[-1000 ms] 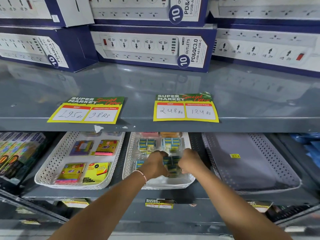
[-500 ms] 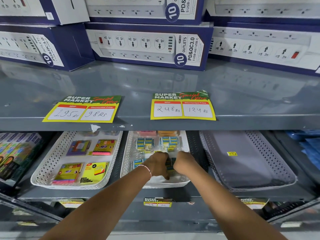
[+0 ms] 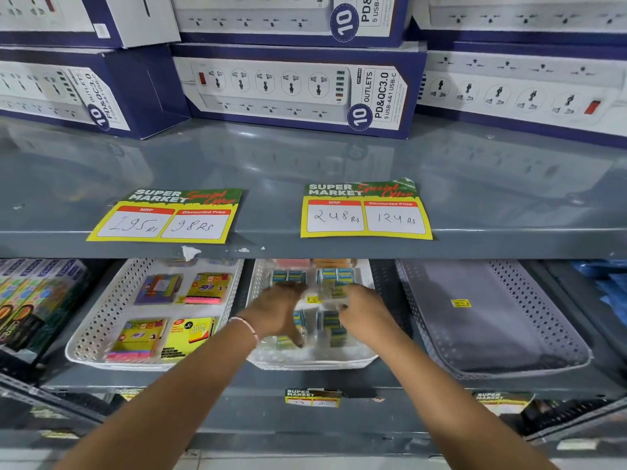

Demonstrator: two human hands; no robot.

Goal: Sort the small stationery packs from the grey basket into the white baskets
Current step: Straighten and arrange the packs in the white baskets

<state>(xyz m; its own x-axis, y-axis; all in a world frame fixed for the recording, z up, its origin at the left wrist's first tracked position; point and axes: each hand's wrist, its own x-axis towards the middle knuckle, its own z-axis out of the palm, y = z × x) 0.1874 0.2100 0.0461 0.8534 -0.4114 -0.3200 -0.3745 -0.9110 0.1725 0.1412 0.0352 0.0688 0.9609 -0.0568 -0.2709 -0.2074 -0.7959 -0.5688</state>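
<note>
Both hands are in the middle white basket (image 3: 271,362) — left hand (image 3: 276,312) at nine o'clock, fingers spread; right hand (image 3: 364,308) at three, curled on a clear-wrapped pack (image 3: 327,296). Grey basket (image 3: 549,313) sits well to three o'clock.

- Both hands, left hand (image 3: 278,312) and right hand (image 3: 364,308), motion-blurred; grip unreadable.
- Upper shelf edge (image 3: 475,244) hides middle white basket (image 3: 312,361) rear.
- Lower price tag (image 3: 312,398) figures illegible.

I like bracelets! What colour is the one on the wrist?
The bracelet on the left wrist looks pink and thin, seen from the head camera.
</note>
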